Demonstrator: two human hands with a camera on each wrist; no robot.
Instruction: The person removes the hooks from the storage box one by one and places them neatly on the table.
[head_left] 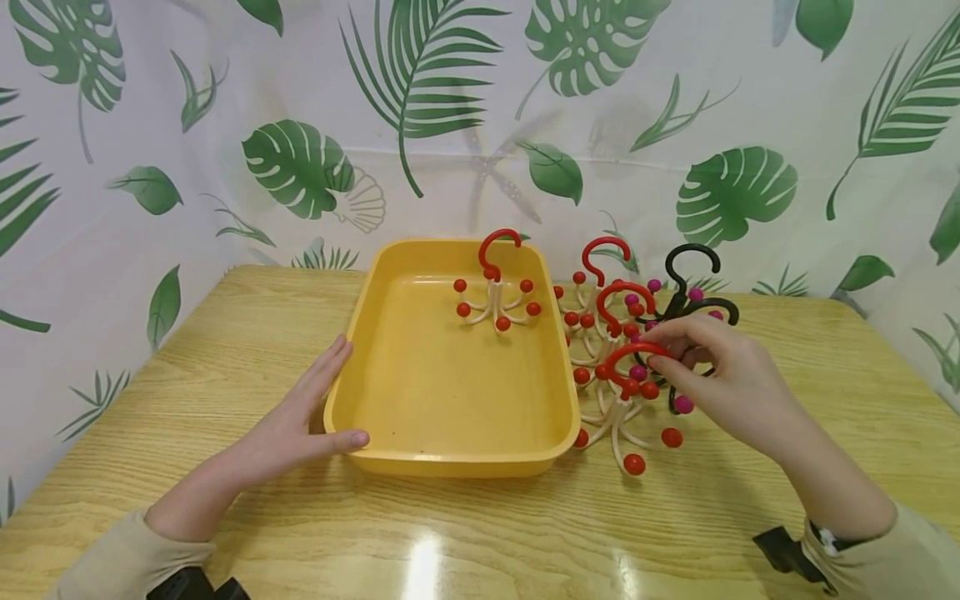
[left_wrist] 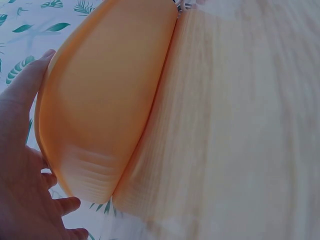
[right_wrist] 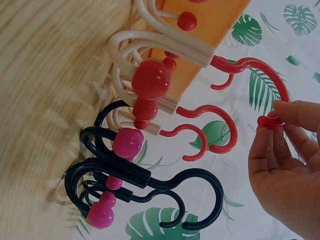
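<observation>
My left hand (head_left: 292, 429) lies at the left front corner of a yellow plastic tray (head_left: 457, 458). Its thumb touches the front rim and its outstretched fingers rest along the left side. The right hand (head_left: 723, 379) pinches the red hook of a red-and-cream claw hanger (head_left: 621, 408), right of the tray. Curved cream prongs tipped with red balls spread from that hanger; in the right wrist view the thumb and fingers meet at the red hook's end (right_wrist: 270, 121). One similar hanger (head_left: 495, 302) stands inside the tray, toward its back right.
More red-and-cream hangers (head_left: 597, 275) stand crowded against the tray's right side. Beside them are black hangers (right_wrist: 135, 172) with magenta balls, partly hidden behind the right hand in the head view. A leaf-patterned cloth (head_left: 450, 108) hangs behind the wooden table (head_left: 292, 533).
</observation>
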